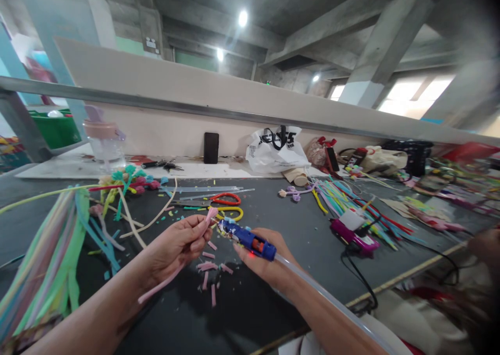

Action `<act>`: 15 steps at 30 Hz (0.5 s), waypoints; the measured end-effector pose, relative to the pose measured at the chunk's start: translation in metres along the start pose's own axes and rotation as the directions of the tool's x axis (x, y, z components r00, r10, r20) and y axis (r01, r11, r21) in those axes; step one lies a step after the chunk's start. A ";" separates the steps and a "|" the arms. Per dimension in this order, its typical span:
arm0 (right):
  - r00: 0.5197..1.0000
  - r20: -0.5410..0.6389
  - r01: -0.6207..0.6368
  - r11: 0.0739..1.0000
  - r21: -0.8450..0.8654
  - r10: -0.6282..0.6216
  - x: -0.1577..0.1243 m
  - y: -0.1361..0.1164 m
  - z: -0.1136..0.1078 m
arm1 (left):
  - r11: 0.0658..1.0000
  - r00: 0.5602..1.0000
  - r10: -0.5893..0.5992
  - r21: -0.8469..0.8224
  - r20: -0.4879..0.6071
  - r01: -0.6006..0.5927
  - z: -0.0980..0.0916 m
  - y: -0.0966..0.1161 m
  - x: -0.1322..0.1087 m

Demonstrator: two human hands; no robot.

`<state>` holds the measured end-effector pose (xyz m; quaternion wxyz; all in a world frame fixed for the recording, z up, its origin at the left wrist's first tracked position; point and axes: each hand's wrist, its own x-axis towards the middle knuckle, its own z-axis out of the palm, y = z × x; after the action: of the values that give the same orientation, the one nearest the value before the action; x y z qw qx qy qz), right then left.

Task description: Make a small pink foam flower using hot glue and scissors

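My left hand is closed around a pink pipe cleaner; its top end sticks up past my fingertips and its long tail hangs down past my wrist. My right hand grips a blue glue gun with a clear glue stick trailing out of its back. The gun's nozzle points left, almost touching the pipe cleaner's top end. Both hands hover just above the dark table. Short pink cut pieces lie on the table under my hands.
A thick bundle of pastel pipe cleaners lies at the left. Red-handled scissors and yellow-handled scissors lie behind my hands. A second, magenta glue gun with a black cord sits at the right beside more coloured pipe cleaners. A white plastic bag and a bottle stand at the back.
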<state>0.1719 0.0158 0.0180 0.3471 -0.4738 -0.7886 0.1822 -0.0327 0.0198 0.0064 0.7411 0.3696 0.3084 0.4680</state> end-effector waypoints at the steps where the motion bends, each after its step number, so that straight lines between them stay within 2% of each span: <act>1: 1.000 0.002 -0.016 1.000 0.008 0.016 0.000 0.000 -0.001 | 1.000 1.000 0.000 -0.001 -0.002 0.000 0.000 0.000 0.000; 5: 0.997 0.009 -0.078 0.997 0.025 0.078 0.001 -0.001 -0.001 | 1.000 1.000 -0.007 0.001 -0.004 0.007 0.000 0.000 0.000; 11: 0.998 0.043 -0.048 0.998 0.028 0.047 -0.001 -0.002 0.002 | 1.000 1.000 -0.006 0.010 -0.001 0.006 -0.002 -0.001 0.001; 15: 0.998 0.020 -0.069 0.996 0.048 0.068 -0.001 -0.002 0.002 | 1.000 1.000 -0.001 -0.008 0.001 0.001 -0.002 -0.001 0.001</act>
<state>0.1692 0.0142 0.0172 0.3451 -0.4902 -0.7703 0.2174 -0.0336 0.0205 0.0045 0.7431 0.3667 0.3065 0.4684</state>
